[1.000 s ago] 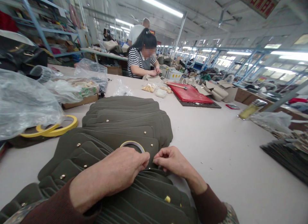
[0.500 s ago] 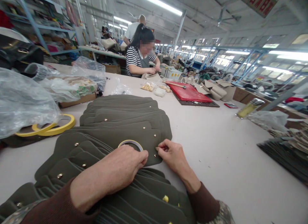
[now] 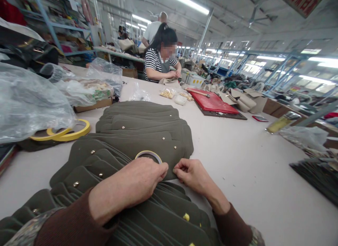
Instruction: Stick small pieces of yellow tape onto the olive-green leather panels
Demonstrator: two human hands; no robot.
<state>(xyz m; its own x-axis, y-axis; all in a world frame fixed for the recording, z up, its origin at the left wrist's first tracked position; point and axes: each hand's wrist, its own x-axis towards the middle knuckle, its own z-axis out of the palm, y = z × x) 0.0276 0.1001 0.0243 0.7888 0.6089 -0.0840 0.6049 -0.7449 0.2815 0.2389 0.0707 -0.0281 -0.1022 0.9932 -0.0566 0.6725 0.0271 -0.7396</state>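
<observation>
Dark olive panels with small gold studs [image 3: 148, 145] lie in overlapping rows before me. My left hand [image 3: 132, 182] is closed over a roll of yellow tape [image 3: 148, 152], whose far rim shows behind the knuckles. Its thumb and forefinger come together near the panel's right end. To the right, my right hand [image 3: 191, 173] pinches at that end, its fingertips on the panel. Anything between those fingertips is too small to make out. Closest to me, more fanned panels [image 3: 158, 217] carry a few yellow tape scraps [image 3: 186, 216].
Two yellow tape rolls [image 3: 79, 130] lie left beside a clear plastic bag [image 3: 31, 101]. Across the table [image 3: 237, 161], a co-worker [image 3: 161, 62] handles beige material. A red pad [image 3: 213, 100] with a hammer, a bottle [image 3: 282, 122] and dark stacked pieces [image 3: 317, 179] stand right.
The view has shifted slightly, so everything sits a little further right. The right fingertips now cover the stud that showed beside them. Both hands otherwise keep nearly the same pose.
</observation>
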